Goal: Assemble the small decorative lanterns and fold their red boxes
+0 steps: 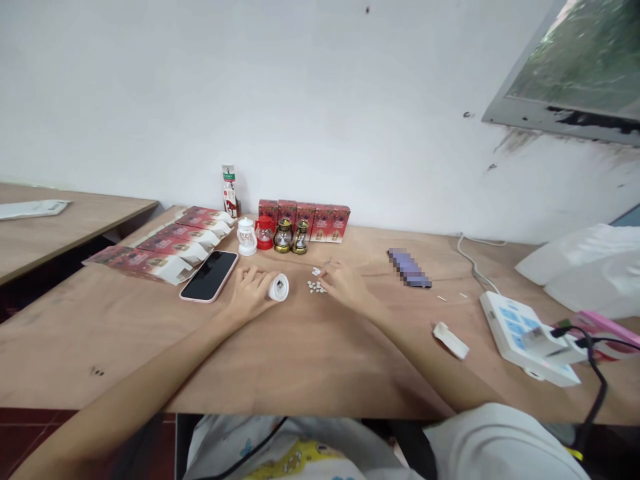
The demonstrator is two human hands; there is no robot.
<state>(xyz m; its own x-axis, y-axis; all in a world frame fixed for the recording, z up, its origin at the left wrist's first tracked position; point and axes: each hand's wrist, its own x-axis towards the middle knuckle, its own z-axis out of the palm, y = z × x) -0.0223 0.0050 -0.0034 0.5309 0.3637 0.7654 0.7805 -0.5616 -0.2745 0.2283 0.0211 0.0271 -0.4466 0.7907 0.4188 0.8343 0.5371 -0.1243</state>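
Note:
My left hand is closed around a white mini lantern, which lies on its side with its round base turned to the right. A dark spot shows in the base. My right hand reaches down to several small silvery button cells scattered on the table. Its fingers are bent together at the pile's right edge, and what is between the fingertips is too small to make out. Behind the hands stand a white lantern, a red lantern and two bronze-coloured lanterns.
Red printed boxes stand against the wall; open red boxes lie at left beside a phone. On the right are a pixelated purple object, a crumpled paper piece and a power strip with cables.

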